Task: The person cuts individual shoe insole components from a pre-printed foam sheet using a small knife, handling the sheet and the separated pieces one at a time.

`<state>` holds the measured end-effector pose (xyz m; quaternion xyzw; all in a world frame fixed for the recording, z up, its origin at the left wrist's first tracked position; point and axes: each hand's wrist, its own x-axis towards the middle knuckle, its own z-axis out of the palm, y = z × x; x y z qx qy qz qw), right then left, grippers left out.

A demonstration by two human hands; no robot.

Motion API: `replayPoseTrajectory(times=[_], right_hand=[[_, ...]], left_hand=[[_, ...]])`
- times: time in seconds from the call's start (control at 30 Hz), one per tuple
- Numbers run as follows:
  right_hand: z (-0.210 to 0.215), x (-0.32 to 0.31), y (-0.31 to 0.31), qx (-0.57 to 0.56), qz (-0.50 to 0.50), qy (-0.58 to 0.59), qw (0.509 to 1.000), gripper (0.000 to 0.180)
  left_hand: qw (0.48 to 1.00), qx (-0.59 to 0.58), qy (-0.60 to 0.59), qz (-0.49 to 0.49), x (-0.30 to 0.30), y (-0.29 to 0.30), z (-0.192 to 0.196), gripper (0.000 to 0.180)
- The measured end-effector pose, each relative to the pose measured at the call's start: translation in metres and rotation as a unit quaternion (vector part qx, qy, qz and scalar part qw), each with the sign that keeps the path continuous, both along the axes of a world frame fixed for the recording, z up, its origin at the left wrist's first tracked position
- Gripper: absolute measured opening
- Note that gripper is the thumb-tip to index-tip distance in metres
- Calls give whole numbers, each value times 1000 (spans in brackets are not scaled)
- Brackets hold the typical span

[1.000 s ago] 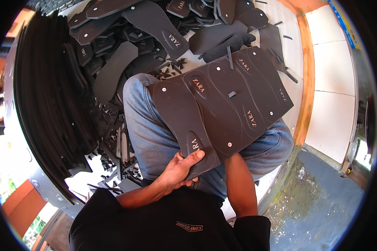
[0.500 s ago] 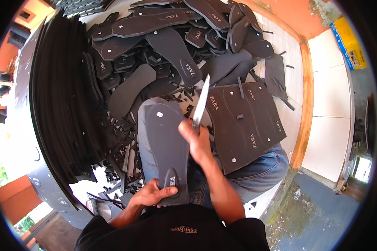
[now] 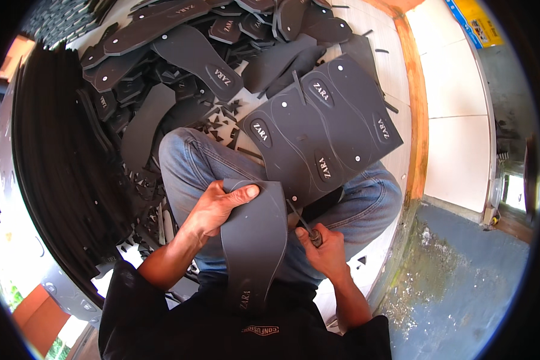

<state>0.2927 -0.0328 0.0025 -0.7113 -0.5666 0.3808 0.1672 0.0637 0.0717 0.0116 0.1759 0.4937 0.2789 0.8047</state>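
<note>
A dark grey foam shoe sole point(image 3: 255, 240) stands tilted over my lap, its near end against my shirt. My left hand point(image 3: 222, 207) is closed on its far end, thumb on top and the other fingers mostly hidden. In my right hand point(image 3: 325, 249) is a knife point(image 3: 300, 217), my fingers wrapped round its handle. The thin blade points up and left to the sole's right edge; whether it touches cannot be told. Just beyond, a foam sheet point(image 3: 309, 141) marked with sole outlines and white dots rests on my right leg.
A tall stack of dark sheets point(image 3: 60, 174) stands at the left. Cut soles point(image 3: 198, 60) lie heaped at the far side, with small black offcuts point(image 3: 222, 120) nearer my knees. To the right run a wooden edge point(image 3: 418, 120) and white tiles point(image 3: 456, 156).
My left hand has shifted from the sole's near end to its far end, and the sole has come closer to my body. The knife and my right hand have moved down and right.
</note>
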Motion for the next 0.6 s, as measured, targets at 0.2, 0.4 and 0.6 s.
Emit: replayPoseTrajectory(times=[0.2,0.4,0.6], right_hand=[[-8,2,-6,-3,29,-31,999,31],[0,-15,54,66,86,1,994,23],[-9,1,99,-110,-66,276,953,26]], left_hand=[[996,23,74,-41,9,2,12,30],[988,79,69,-112,12,1,17,35],[983,119,13,-138,14,0,2,46]])
